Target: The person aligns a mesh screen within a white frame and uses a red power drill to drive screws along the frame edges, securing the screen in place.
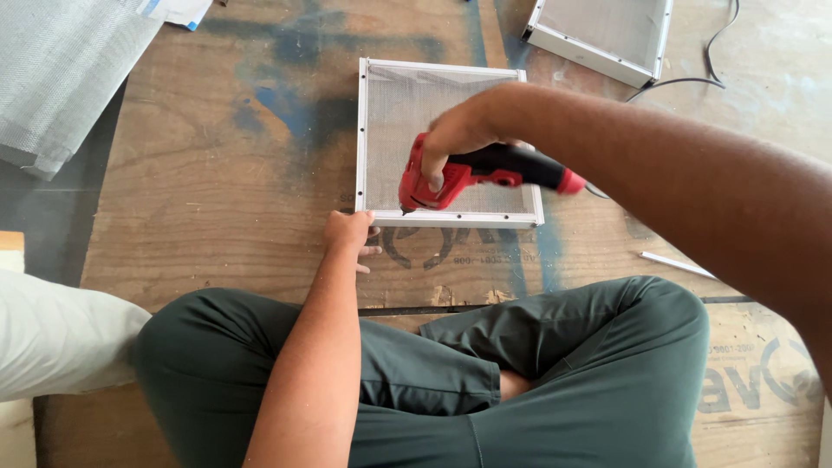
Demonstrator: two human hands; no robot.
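Count: 2 white mesh frames, one near (446, 143), one far (602, 35). 1 red-black power drill (481, 173). 1 grey mesh roll (61, 74). 1 loose white strip (678, 264). 1 black cable (693, 80).

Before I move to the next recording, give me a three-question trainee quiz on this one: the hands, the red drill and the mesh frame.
1. True or false: the right hand grips the red and black power drill.
2. Which edge of the white square metal frame with mesh does the drill tip meet? A. far edge B. near edge C. none, it lies on the floor
3. Fill in: the left hand rests at the frame's near-left ____.

Key
1. True.
2. B, the near edge, close to its left end.
3. Corner. The frame lies flat on the brown plywood floor, and a second white mesh frame lies farther off.
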